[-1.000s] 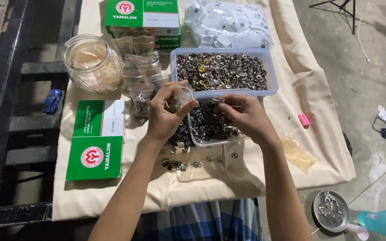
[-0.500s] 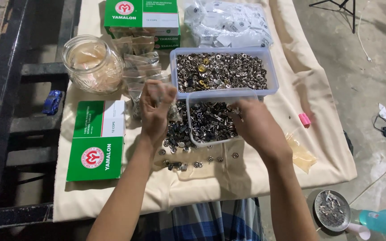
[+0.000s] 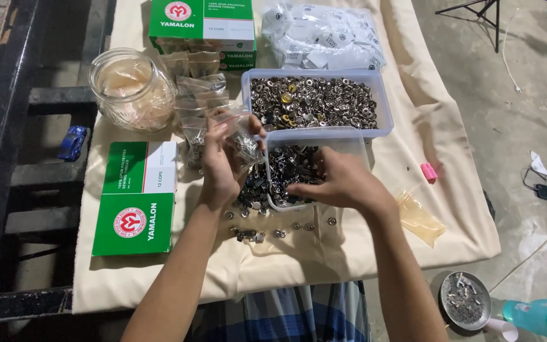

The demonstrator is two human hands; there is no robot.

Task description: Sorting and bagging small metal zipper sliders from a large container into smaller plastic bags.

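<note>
- Clear plastic bag, partly filled with metal snaps, is being held up by the left hand, fingers pinching it above the small tub.
- Right hand is reaching into that tub, fingers curled over loose snaps; what they are grasping cannot be told.
- Filled bags are piling beside the jar; the large tub is remaining full on the cloth-covered surface.

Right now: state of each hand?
Left hand: closed on a small clear bag holding metal pieces.
Right hand: fingers curled into the small clear tub of metal fasteners; grip cannot be told.
</note>
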